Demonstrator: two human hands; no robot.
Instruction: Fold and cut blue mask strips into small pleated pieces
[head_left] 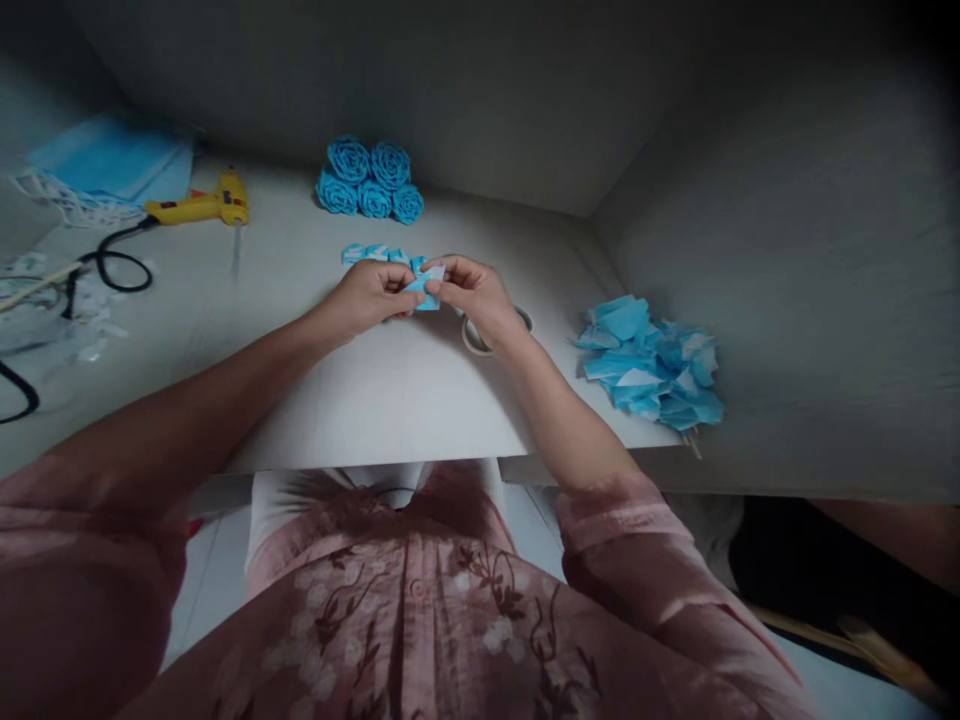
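Note:
My left hand (371, 296) and my right hand (471, 292) meet over the middle of the white table (375, 390). Both pinch a small blue piece of folded material (424, 288) between fingers and thumbs. Just behind the hands lies a short row of similar blue and white folded pieces (375, 254). A roll of tape (480, 338) sits on the table under my right wrist, partly hidden by it.
Several finished blue rosettes (370, 180) cluster at the back. A pile of blue cut pieces (652, 362) lies at the right edge. A yellow glue gun (202, 205) with a black cord (112, 265) and blue face masks (105, 165) are at the left.

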